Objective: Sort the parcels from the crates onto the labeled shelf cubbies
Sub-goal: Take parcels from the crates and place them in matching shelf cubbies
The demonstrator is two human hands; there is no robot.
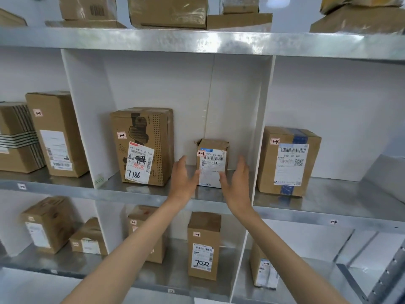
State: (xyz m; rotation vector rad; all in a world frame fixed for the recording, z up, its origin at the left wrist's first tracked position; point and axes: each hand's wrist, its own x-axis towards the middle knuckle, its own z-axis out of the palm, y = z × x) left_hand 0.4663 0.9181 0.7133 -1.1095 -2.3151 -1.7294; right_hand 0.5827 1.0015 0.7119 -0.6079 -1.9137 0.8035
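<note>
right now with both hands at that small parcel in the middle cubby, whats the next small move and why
Probably draw both hands straight out of the cubby. The small parcel stands upright on the shelf, its tag seems to match that on the taller box beside it, and the left hand and right hand flank it with straight fingers, not gripping.

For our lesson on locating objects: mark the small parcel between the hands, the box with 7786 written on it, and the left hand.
small parcel (211, 160), head view, on its white front label.
box marked 7786 (142, 150), head view, upper part of its label.
left hand (183, 178), head view, middle of the hand.
</note>
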